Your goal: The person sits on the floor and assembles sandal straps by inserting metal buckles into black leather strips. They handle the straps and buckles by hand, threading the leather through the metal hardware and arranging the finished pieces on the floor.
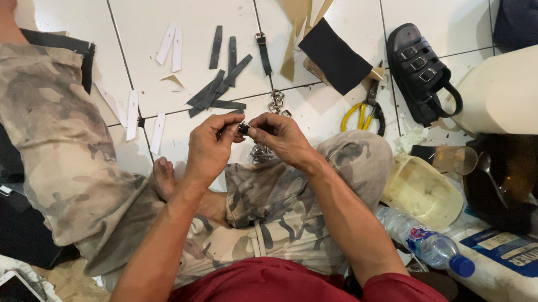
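The left hand [210, 149] and the right hand [280, 138] meet above the knees, and both pinch one small shiny metal buckle [243, 128] between their fingertips. Just past them, dark flat leather strips [218, 89] lie on the white tiled floor [149, 27]. Yellow-handled scissors [361, 109] lie to the right, near a black strappy sandal [419, 67].

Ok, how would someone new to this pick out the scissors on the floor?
Start at the black sandal lying on the white tiled floor at upper right. Just left of it, below the black sheet, lie the scissors. They are the only thing there with bright yellow loop handles; the strips further left are flat and dark.
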